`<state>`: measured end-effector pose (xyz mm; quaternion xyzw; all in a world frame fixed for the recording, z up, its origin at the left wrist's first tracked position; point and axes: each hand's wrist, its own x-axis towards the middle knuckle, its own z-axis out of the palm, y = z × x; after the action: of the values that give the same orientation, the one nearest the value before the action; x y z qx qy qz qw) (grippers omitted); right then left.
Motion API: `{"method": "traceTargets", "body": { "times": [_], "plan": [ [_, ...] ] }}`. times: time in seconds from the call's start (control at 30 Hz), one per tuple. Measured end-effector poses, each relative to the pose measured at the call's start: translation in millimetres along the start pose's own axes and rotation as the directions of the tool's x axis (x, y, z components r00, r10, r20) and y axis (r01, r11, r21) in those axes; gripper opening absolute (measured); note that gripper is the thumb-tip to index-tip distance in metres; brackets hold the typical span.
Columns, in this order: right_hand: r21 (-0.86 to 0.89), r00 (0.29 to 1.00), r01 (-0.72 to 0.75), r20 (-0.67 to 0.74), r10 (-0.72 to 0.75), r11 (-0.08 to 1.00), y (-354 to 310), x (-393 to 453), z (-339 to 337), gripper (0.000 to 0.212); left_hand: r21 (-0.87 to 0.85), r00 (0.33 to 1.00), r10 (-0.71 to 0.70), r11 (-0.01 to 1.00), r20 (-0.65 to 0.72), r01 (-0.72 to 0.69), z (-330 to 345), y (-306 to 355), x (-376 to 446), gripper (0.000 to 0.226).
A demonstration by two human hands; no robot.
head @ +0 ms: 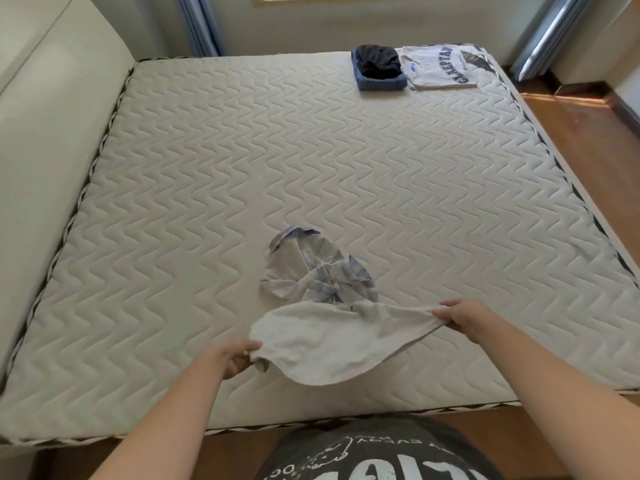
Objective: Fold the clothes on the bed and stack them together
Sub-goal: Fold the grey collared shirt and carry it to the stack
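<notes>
White cloth (332, 344) hangs stretched between my two hands, just above the near part of the bed (173, 202). My left hand (232, 356) pinches its lower left corner, fingers curled round the bunched edge. My right hand (464, 317) grips the opposite end, up and to the right, so the cloth runs on a slant from one hand to the other and sags in a rounded belly below the line between them.

Just beyond the cloth, between my hands and a little farther out, lies a crumpled shirt (311, 271), pale with blue checked trim, in a loose heap on the quilted mattress. Its near edge is partly hidden behind the cloth I hold.

Well beyond my right hand, at the far right corner of the bed, sit two folded piles side by side: a dark garment on folded jeans (379, 69), and just beside it, to the right, a folded white T-shirt (441, 67) with dark lettering.
</notes>
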<state>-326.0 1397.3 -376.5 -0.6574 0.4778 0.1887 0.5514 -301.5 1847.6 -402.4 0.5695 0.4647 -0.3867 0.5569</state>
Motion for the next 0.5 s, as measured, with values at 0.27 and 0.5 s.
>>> {"method": "traceTargets", "body": {
  "times": [0.27,0.5],
  "plan": [
    [-0.158,0.895,-0.402,0.138,0.423,0.902,44.9,15.8,-2.3,0.026,0.104,0.99,-0.112,0.987,-0.083,0.12,41.7,-56.0,6.1,0.005],
    [-0.221,0.908,-0.337,0.179,0.378,0.915,71.7,34.3,3.8,0.032,0.015,0.959,0.095,0.995,-0.265,-0.094,47.2,-70.4,13.6,0.025]
  ]
}}
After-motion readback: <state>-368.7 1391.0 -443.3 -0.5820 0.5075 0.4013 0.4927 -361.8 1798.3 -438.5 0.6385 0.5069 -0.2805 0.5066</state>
